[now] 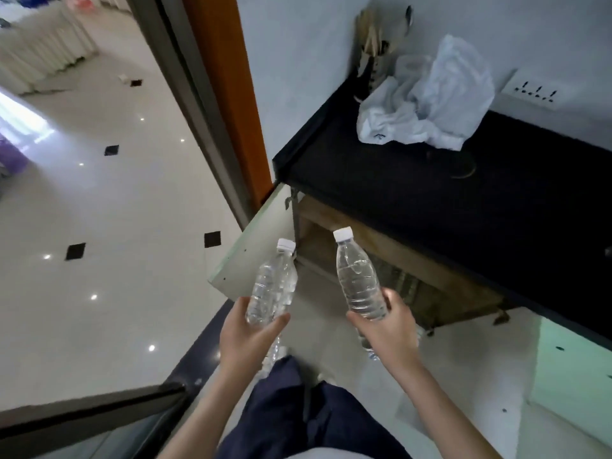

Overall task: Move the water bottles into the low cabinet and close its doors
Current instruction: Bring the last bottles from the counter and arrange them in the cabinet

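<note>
My left hand (246, 332) grips the base of a clear water bottle (273, 286) with a white cap, and a second clear bottle seems to hang beneath that hand. My right hand (387, 329) grips another clear water bottle (359, 276), cap pointing up toward the cabinet. Both bottles are held in the air in front of the low cabinet (390, 256), whose wooden inside shows under a black top (463, 200). Its left door (255, 246) stands open, pale green. The right door (576, 376) is open too.
A crumpled white plastic bag (427, 101) and a dark utensil holder (374, 58) sit on the black top. A wall socket (533, 92) is behind them. A glass door with a dark frame (185, 87) stands at left. My dark trouser legs (298, 409) are below.
</note>
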Available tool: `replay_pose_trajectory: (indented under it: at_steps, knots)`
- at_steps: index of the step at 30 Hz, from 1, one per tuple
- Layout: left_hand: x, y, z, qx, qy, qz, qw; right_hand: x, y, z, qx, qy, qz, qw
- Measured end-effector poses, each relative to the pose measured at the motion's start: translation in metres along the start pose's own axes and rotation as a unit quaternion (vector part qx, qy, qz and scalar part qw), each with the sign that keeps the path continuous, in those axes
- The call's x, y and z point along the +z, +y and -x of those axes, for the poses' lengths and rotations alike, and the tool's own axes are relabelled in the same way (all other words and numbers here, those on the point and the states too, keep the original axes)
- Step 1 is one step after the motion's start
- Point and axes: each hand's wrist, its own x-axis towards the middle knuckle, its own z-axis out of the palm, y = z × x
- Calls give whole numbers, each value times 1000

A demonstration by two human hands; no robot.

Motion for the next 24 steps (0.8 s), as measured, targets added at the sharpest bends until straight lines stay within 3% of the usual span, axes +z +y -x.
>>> replay_pose_trajectory:
  at_steps: [7, 12, 18, 24]
  knots:
    - [31, 9, -77, 45, -184, -104, 976, 18, 23, -4, 135, 125, -63, 981]
    - [79, 2, -123, 38, -260, -151, 953, 41, 64, -31, 206, 185, -83, 957]
    - [170, -63, -178, 23, -319, -204, 925, 74, 152, -84, 251, 210, -92, 940]
    - [279, -178, -234, -10, -315, -183, 931, 126, 289, -159, 244, 196, -52, 948]
